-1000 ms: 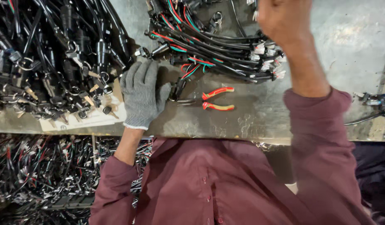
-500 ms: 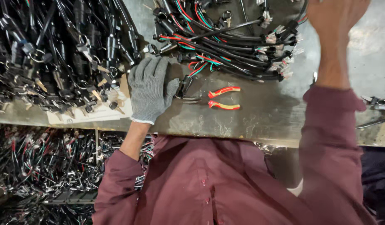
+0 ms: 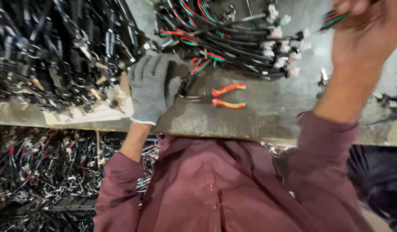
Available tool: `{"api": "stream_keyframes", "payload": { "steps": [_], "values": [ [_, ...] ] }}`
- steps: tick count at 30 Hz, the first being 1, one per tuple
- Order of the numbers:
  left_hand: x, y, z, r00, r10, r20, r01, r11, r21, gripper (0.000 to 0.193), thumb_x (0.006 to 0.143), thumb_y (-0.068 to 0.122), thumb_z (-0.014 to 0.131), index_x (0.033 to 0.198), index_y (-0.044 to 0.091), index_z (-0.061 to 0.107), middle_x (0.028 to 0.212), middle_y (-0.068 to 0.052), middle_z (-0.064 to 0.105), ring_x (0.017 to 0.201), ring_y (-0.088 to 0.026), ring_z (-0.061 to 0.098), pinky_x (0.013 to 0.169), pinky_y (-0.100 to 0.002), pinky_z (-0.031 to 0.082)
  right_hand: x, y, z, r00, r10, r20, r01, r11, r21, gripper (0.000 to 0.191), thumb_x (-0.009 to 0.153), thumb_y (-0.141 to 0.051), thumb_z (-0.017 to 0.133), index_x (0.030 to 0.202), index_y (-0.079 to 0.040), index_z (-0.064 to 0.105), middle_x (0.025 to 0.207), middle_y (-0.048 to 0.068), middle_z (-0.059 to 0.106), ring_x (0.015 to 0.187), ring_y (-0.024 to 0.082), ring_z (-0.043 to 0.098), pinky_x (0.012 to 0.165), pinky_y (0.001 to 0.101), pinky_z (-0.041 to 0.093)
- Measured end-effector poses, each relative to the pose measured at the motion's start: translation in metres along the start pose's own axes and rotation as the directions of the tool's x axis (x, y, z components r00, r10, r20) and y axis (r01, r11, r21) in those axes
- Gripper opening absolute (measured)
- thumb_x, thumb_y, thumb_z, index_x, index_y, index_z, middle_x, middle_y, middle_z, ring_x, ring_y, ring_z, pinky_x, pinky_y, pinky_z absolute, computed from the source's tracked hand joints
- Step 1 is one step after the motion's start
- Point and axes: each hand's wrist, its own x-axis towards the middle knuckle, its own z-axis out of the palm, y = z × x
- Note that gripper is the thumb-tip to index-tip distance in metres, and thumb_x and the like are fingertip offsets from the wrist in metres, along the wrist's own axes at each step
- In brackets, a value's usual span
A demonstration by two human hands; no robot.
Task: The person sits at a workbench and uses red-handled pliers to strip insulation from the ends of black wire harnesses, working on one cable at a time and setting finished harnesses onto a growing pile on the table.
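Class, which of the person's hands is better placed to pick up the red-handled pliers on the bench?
Probably the left hand: gloved, it rests flat right beside the pliers. The right hand is raised farther off, already pinching wires.

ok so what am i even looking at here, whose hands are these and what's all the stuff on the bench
This is one view from a camera worn on a person's head, looking down at their own two hands and maroon shirt. The left hand, in a grey knit glove, rests flat on a worn metal bench. The bare right hand is raised and grips a few red and green wires. On the bench lie pliers with red and yellow handles, a bundle of black wire harnesses with white plugs, and a big black pile of cables on the left.
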Motion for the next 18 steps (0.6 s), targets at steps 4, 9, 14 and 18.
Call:
{"api": "stream_keyframes", "payload": {
  "steps": [4,9,14,18],
  "values": [
    [-0.008,0.041,-0.025,0.99,-0.06,-0.127,0.023,0.961,-0.275,0.06,0.099,0.035,0.073,0.147,0.004,0.051,0.145,-0.022,0.053,0.137,-0.042,0.047,0.118,-0.055,0.036,-0.123,0.008,0.035,0.942,0.064,0.328,-0.064,0.998,-0.012,0.03,0.118,-0.032,0.057,0.111,-0.003,0.054,0.082,0.015,0.062,0.078,0.031,0.065,0.084,0.0512,0.056],
    [-0.023,0.116,-0.018,0.923,-0.002,0.385,0.322,0.55,-0.77,0.031,0.095,0.026,0.076,0.116,0.004,0.067,0.107,-0.014,0.072,0.101,-0.029,0.071,0.088,-0.038,0.057,-0.215,0.042,0.066,0.937,0.106,0.334,-0.176,0.966,0.187,0.025,0.115,-0.029,0.057,0.119,-0.005,0.051,0.085,0.015,0.061,0.084,0.032,0.067,0.089,0.0524,0.056],
    [-0.038,0.123,-0.006,0.879,0.092,0.467,0.467,0.026,-0.884,0.023,0.103,0.013,0.062,0.123,0.002,0.059,0.108,-0.003,0.062,0.099,-0.012,0.056,0.089,-0.028,0.051,-0.216,0.031,0.051,0.929,0.187,0.319,-0.312,0.859,0.406,0.028,0.116,-0.032,0.049,0.12,-0.005,0.054,0.079,0.01,0.06,0.073,0.028,0.063,0.077,0.049,0.054],
    [-0.04,0.122,0.004,0.897,0.01,0.441,0.422,-0.314,-0.851,0.024,0.101,0.011,0.061,0.123,0.004,0.058,0.113,0.001,0.061,0.106,-0.01,0.057,0.093,-0.027,0.049,-0.232,0.024,0.066,0.92,0.101,0.378,-0.314,0.767,0.56,0.041,0.125,-0.035,0.042,0.11,-0.001,0.058,0.074,0.003,0.062,0.066,0.022,0.06,0.07,0.039,0.049]
  ]
}}
